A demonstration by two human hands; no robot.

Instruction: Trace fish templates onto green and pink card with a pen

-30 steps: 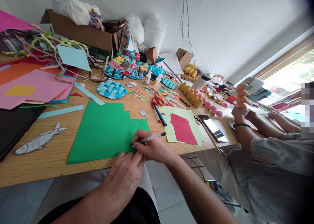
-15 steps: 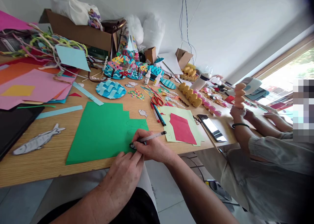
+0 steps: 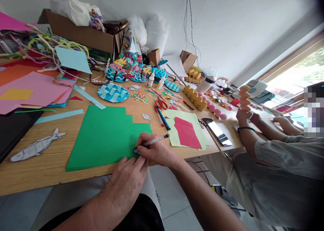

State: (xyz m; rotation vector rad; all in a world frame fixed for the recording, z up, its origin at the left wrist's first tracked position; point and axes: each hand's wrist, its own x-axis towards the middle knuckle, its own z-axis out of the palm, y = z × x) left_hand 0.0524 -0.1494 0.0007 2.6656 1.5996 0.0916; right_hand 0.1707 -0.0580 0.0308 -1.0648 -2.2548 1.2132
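Note:
My right hand (image 3: 155,150) is closed around a pen (image 3: 159,138), its tip end low over the lower right of a green sheet of paper (image 3: 101,139). A small dark fish cutout (image 3: 136,151) lies on that sheet under the fingers, mostly hidden. My left hand (image 3: 130,175) rests with extended fingers on the sheet's front edge, fingertips against the cutout and touching the right hand. Faint fish outlines (image 3: 140,127) are drawn near the sheet's upper right corner.
Left of the sheet lies a larger grey paper fish (image 3: 37,146). Markers (image 3: 163,118), red scissors (image 3: 161,104), a red paper piece (image 3: 187,132) and a phone (image 3: 217,132) lie rightward. Coloured papers (image 3: 37,89) are stacked at left. Another person's hand (image 3: 244,115) holds an orange wavy piece.
The view has shifted slightly, moving the table things a little left. Both hands keep nearly the same pose, with the pen still in my right hand.

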